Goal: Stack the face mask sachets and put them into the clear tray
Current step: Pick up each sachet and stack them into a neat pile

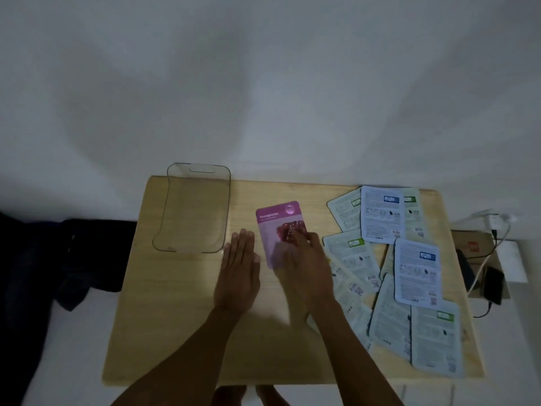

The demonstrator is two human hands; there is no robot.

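My right hand [304, 259] was down on the lower half of the pink pomegranate sachet [278, 227], fingers bent and pressing on the fruit print. It lay face up, flat on the bench [175, 332], near the middle. Couldn't tell if I was actually pinching it or just pinning it; the hand was motion-blurred.

My left hand [240, 271] was flat and fully open, palm down on the bench just left of the pink sachet, fingers together pointing away from me. It held nothing. Couldn't tell whether its thumb edge touched the sachet or sat just beside it.

The clear tray [164, 238] stood at the far left of the bench, with its far end overhanging the back edge and a handle slot in that end. It had nothing in it. It was well clear of the pink sachet.

The rest of the sachets [409, 273] were spread loose over the right side of the bench, back sides up, with pale green and pale blue labels, overlapping each other untidily. The nearest one lay just beside my right hand.

Off the bench to the right sat a cardboard box [480, 244] with a phone [493, 285] and cables [483, 265] on it. A dark cloth [87, 259] lay off to the left.
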